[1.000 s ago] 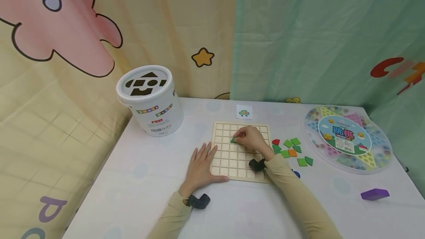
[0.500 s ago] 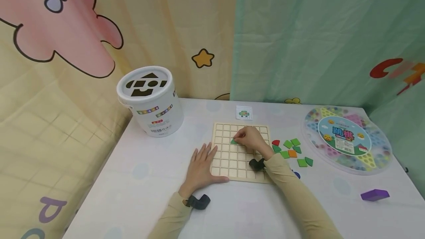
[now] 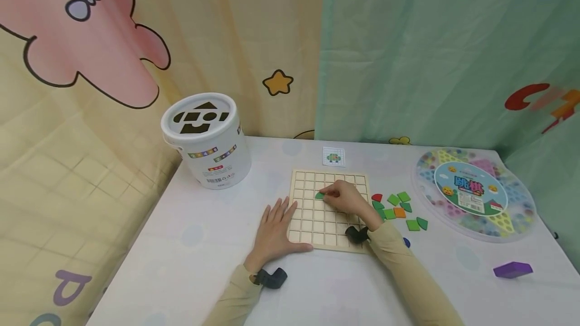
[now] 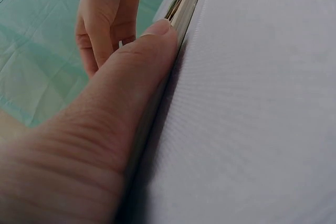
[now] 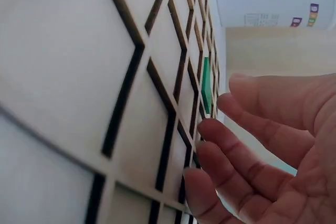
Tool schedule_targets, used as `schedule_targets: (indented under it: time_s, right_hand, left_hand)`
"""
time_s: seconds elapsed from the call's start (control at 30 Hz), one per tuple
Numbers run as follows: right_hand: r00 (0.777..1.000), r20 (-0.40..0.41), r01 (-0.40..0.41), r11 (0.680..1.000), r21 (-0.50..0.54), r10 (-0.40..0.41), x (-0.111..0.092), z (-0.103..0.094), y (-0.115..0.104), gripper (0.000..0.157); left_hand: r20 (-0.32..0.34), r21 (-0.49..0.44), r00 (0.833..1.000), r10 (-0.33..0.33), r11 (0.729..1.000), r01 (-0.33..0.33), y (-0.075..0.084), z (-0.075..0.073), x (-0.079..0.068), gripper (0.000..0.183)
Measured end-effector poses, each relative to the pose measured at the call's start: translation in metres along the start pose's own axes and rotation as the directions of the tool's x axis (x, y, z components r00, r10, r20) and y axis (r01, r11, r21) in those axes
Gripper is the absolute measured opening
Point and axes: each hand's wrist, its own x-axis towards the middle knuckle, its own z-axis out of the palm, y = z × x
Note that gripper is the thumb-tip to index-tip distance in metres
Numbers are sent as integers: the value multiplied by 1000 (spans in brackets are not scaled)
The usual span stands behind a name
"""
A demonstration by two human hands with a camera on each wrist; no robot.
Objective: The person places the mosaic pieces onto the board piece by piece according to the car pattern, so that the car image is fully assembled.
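A square wooden grid board [image 3: 307, 226] lies on the table, and a green quarter-round piece [image 3: 319, 196] sits in its upper middle part. My right hand [image 3: 347, 198] is over the board with its fingertips beside that piece. In the right wrist view the thumb and fingers [image 5: 252, 169] are loosely bent and stand apart from the green piece [image 5: 207, 85]. My left hand [image 3: 273, 231] is spread flat at the board's left side. Its thumb [image 4: 134, 69] lies along the near edge of the board, touching it.
Several green squares and green quarter-rounds, a red piece [image 3: 377, 197] and an orange square [image 3: 400, 213] lie right of the board. Behind it is a small picture card [image 3: 334, 157]. A white bucket [image 3: 217, 160], a round game box [image 3: 476, 190] and a purple block [image 3: 513, 269] stand around.
My right hand has drawn slightly right and toward me, and its fingertips have come off the green piece. The left hand stays in place. The head view has tilted up a little.
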Motion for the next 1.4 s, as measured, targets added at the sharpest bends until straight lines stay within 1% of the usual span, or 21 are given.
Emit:
schedule_targets:
  time_s: [0.1,0.2,0.27,0.37,0.43,0.53,0.63,0.73,0.87,1.0,1.13,1.4]
  right_hand:
    - [998,-35,43,999,21,-43,-11,-2,4,22]
    - [994,-91,58,998,24,-56,-24,-8,8,20]
    - [990,-135,55,998,28,-50,-34,-15,12,18]
    - [978,-205,44,999,13,-41,-47,-28,22,17]
    - [969,-245,20,1000,3,-18,-56,-39,28,17]
    - [958,-285,-45,998,-32,34,-67,-54,39,18]
    - [946,-293,-159,986,-52,137,-79,-68,49,22]
    - [928,-291,-268,960,-85,233,-89,-78,56,28]
    - [910,-292,-347,927,-142,296,-97,-85,61,34]
    - [898,-273,-397,903,-164,345,-100,-86,64,38]
    - [892,-247,-427,887,-176,380,-100,-86,66,39]
    - [889,-236,-439,879,-187,393,-96,-86,72,37]
  left_hand:
    - [6,-2,1000,-5,1000,5,0,1,0,117]
    - [4,5,1000,-7,1000,7,0,2,1,117]
    - [4,3,1000,-8,1000,8,0,3,1,117]
    - [5,2,1000,-9,1000,9,0,2,1,118]
    - [16,-4,1000,-15,1000,15,0,0,1,118]
    - [19,1,1000,-18,1000,18,0,0,2,118]
    - [18,-5,1000,-14,1000,14,0,0,2,117]
    - [11,-13,1000,-6,1000,6,1,0,1,117]
    - [0,-13,1000,-3,1000,3,0,1,0,117]
    - [10,-9,1000,-15,1000,15,0,0,0,117]
    - [19,-11,1000,-16,1000,16,1,-1,1,117]
    - [23,-7,1000,-15,1000,15,1,-1,0,117]
